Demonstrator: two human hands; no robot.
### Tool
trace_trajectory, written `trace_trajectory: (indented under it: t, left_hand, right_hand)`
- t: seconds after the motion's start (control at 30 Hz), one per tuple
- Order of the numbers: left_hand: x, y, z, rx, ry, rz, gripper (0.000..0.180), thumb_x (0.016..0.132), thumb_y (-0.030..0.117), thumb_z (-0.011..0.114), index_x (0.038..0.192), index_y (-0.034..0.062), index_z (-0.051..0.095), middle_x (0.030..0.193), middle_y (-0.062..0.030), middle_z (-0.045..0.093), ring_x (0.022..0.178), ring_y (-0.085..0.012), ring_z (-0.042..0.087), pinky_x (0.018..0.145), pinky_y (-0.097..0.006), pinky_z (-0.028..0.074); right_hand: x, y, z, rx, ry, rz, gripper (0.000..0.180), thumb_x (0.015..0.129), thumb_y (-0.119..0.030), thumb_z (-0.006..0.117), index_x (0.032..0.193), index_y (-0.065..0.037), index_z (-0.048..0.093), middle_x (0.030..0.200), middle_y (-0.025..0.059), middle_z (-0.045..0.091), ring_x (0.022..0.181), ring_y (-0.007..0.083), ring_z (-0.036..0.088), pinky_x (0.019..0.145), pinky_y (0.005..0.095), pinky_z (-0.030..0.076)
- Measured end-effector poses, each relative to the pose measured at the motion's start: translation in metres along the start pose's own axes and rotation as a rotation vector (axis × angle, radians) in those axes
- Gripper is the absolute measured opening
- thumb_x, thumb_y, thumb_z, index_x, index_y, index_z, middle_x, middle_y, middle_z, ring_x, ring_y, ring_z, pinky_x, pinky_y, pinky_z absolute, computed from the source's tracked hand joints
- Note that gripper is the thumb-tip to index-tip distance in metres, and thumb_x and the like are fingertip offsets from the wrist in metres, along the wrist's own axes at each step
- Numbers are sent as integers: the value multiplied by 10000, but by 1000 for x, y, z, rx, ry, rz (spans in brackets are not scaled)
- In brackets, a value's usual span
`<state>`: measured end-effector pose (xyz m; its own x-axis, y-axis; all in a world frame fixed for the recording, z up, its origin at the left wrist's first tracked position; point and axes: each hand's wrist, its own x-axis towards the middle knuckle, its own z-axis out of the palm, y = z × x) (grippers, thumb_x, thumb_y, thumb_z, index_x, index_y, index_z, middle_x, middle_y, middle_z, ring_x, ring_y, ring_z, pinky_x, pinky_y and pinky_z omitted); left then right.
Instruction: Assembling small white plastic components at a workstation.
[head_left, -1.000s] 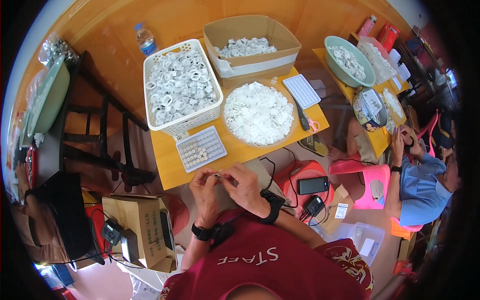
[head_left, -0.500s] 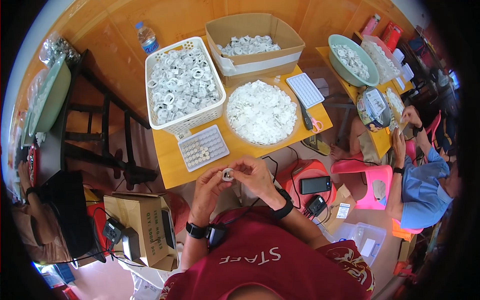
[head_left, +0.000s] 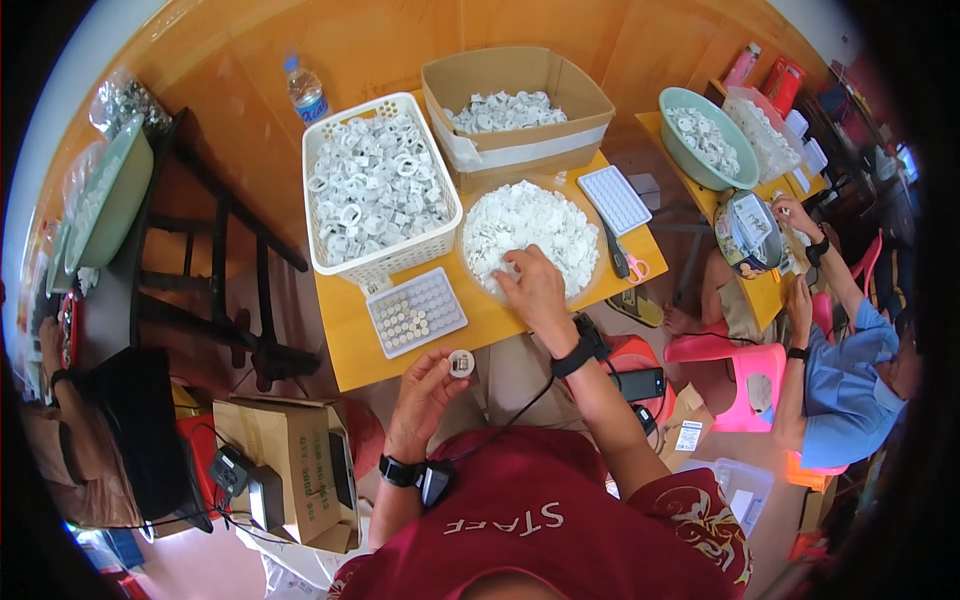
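My left hand (head_left: 425,395) pinches a small round white plastic part (head_left: 461,364) between thumb and fingertips, just off the table's near edge. A dark slot shows in the part's face. My right hand (head_left: 540,295) reaches over a round shallow tray heaped with small white pieces (head_left: 525,218). Its thumb and fingers are apart at the near side of the heap, and I make out nothing between them. Left of the heap lies a light grey compartment tray (head_left: 445,297), partly filled with small round discs (head_left: 400,320).
A white basket (head_left: 385,262) of white plastic parts and a cardboard box (head_left: 545,152) stand behind. At right lie another grey tray (head_left: 614,200) and pink-handled scissors (head_left: 637,268). A co-worker in blue (head_left: 850,375) sits far right; another person (head_left: 75,430) sits far left.
My right hand has left the round part and moved forward to the heap of white pieces. My left hand keeps the part, its slotted face now in view.
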<state>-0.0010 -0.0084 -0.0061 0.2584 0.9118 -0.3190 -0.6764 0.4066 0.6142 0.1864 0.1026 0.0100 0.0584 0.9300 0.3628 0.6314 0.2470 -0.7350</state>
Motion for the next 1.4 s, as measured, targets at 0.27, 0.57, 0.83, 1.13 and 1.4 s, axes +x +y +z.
trace_trajectory:
  t: [0.27, 0.57, 0.83, 1.13, 1.4]
  left_hand:
    - [-2, -2, 1, -10, 48, -13, 179, 864, 111, 524, 1025, 35, 542, 954, -85, 601, 833, -164, 603, 701, -262, 521]
    - [6, -7, -1, -1, 16, -52, 186, 866, 119, 514, 1033, 41, 538, 974, -111, 603, 845, -161, 604, 697, -262, 530]
    - [5, -7, 1, 15, 32, -59, 187, 871, 119, 507, 1037, 37, 535, 977, -118, 601, 838, -167, 606, 694, -265, 531]
    - [1, -9, 4, 26, 46, -56, 198, 879, 133, 497, 1047, 32, 526, 985, -128, 596, 821, -163, 604, 698, -254, 520]
    - [-3, -7, 8, -1, 48, -49, 198, 873, 138, 516, 1039, 31, 531, 937, -80, 599, 798, -157, 600, 690, -256, 509]
  right_hand:
    - [13, 34, -1, 85, -69, 152, 134, 686, -59, 609, 813, -29, 638, 708, 141, 603, 581, 278, 583, 558, 338, 468]
    - [13, 44, -24, 732, -144, 458, 198, 720, 53, 565, 911, 23, 608, 757, 53, 596, 651, 87, 571, 545, 195, 475]
    - [10, 38, -36, 700, -81, 472, 208, 723, 43, 577, 926, 9, 605, 774, 54, 603, 665, 87, 572, 538, 188, 465]
    - [2, 43, -28, 817, -12, 445, 214, 785, 44, 527, 981, -8, 594, 890, 56, 534, 711, 161, 636, 519, 183, 460]
    - [-5, 15, -38, 724, -52, 343, 128, 792, -15, 577, 907, -8, 633, 942, 39, 506, 708, 152, 635, 518, 188, 458]
